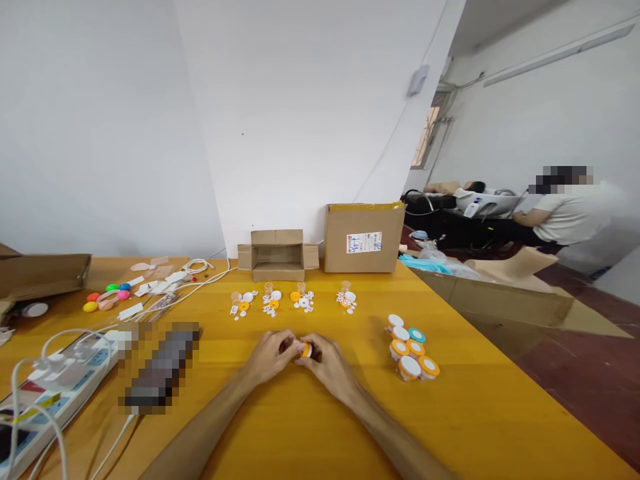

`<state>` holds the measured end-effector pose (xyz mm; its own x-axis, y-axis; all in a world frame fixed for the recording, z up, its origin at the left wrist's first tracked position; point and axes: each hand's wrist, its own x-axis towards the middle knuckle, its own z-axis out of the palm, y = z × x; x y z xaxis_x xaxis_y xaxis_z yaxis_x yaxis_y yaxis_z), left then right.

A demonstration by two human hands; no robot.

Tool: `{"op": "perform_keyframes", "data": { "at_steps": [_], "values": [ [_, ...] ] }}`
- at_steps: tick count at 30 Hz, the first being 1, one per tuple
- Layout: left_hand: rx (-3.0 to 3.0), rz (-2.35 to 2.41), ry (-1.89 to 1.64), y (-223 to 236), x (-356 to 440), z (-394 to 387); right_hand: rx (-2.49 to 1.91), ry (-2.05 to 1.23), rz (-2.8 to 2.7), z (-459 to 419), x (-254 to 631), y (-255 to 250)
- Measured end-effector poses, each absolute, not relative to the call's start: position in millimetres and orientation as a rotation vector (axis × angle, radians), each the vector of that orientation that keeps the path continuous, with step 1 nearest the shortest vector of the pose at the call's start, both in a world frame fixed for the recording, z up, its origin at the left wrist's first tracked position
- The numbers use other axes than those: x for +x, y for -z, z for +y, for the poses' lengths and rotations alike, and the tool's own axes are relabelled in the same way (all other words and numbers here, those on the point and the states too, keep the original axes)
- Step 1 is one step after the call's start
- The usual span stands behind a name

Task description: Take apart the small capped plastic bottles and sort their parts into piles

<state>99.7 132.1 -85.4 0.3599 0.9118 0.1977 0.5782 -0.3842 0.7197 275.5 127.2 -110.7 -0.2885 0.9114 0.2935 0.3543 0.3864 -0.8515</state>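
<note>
Small jar point(303, 348), axis sideways, orange lid point(307, 350) toward right hand point(330, 363)

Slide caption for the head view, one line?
Left hand and right hand hold a small orange-and-white piece over the table, loose parts beyond, lidded containers to the right.
</note>
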Motion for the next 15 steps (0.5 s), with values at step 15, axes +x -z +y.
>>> {"op": "perform_keyframes", "data": {
  "at_steps": [15],
  "values": [
    [2.142, 1.309, -0.796, 79.3, 96.4, 127.3, -1.175, -0.709, -1.847, 125.6, 270.7, 109.7]
  ]
}}
